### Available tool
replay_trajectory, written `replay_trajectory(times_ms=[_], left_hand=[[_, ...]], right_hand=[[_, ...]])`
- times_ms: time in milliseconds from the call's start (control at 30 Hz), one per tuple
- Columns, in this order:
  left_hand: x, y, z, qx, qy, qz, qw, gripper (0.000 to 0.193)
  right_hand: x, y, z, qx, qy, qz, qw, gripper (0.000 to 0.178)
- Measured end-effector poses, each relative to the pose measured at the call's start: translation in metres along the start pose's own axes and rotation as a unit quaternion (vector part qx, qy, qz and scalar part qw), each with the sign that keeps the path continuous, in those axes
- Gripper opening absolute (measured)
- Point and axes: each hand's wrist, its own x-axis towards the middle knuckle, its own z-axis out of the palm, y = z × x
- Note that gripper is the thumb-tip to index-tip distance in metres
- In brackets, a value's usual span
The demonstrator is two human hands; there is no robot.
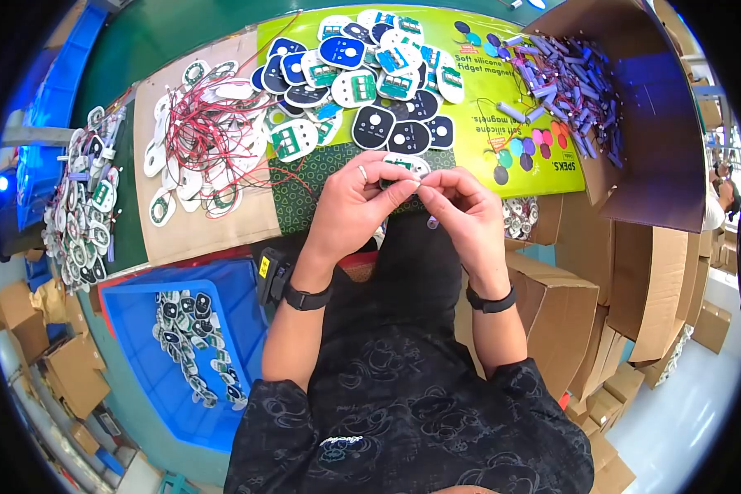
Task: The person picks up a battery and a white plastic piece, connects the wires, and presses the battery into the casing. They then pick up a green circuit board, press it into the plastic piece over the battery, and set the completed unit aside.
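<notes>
My left hand [356, 202] and my right hand [468, 212] meet at the table's near edge, fingertips almost touching. Both are closed in a pinch. Just behind the fingertips sits a white-rimmed piece with a green circuit board [417, 165], apparently held by my left hand and partly hidden by the fingers. What my right fingers pinch is too small to make out. Beyond my hands lies a heap of similar rounded panels [358, 88], some dark blue-faced, others showing green boards. Left of them, white panels with tangled red wires [199, 123] rest on cardboard.
An open cardboard box [660, 177] with many purple cylindrical cells with wires [572, 90] stands at the right. More assembled pieces [82, 210] are piled far left. A blue bin [140, 329] of panels is below left. Cardboard cartons [543, 317] stack beside my right arm.
</notes>
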Motion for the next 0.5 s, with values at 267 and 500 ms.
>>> replay_trajectory(times_ms=[267,500], left_hand=[[0.006,0.014,0.000,-0.134,0.044,-0.062,0.988,0.039],[0.005,0.014,0.000,-0.136,0.021,-0.078,0.987,0.042]], right_hand=[[0.006,0.002,-0.005,-0.076,0.034,-0.121,0.989,0.010],[0.016,-0.010,0.003,-0.209,0.046,-0.200,0.956,0.011]])
